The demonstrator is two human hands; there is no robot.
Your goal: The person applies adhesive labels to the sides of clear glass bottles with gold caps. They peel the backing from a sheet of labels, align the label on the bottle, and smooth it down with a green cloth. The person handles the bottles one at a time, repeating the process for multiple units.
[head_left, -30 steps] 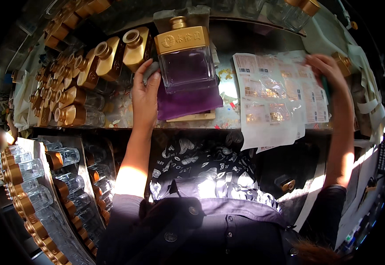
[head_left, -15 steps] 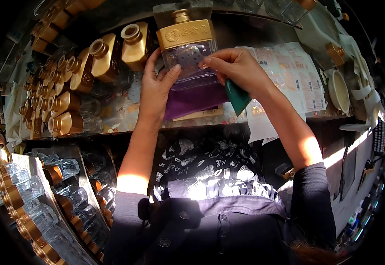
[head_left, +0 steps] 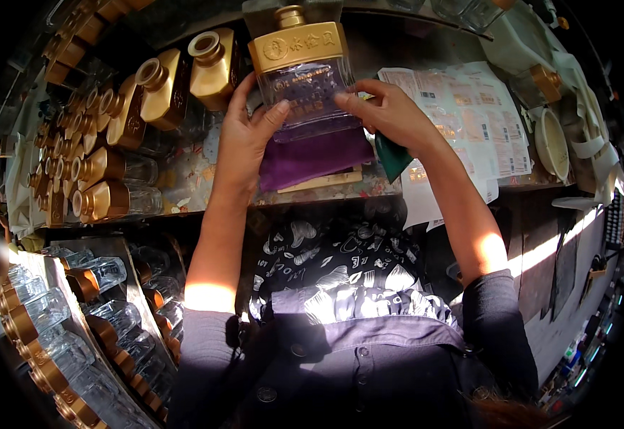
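A flat clear glass bottle (head_left: 310, 80) with a gold embossed shoulder and neck is held between both my hands above a purple cloth (head_left: 315, 157). Gold markings and dark dots show on its glass front. My left hand (head_left: 244, 139) grips the left side, thumb lying on the front face. On the opposite side, my right hand (head_left: 392, 114) presses its thumb near the right edge of the glass, with the other fingers partly hidden behind. A dark green triangular piece (head_left: 393, 159) hangs below the right palm, its upper part covered by the hand.
Several gold-shouldered bottles (head_left: 161, 89) stand or lie at the left of the bench. Printed sheets (head_left: 469, 129) spread to the right, beside a cream oval dish (head_left: 553, 144). A pale wooden strip (head_left: 322, 181) lies under the cloth. Racks of more bottles (head_left: 51, 307) fill the lower left.
My right hand has gone from a pinch in front of the glass to a hold on its right edge. More gold markings on the front are now visible.
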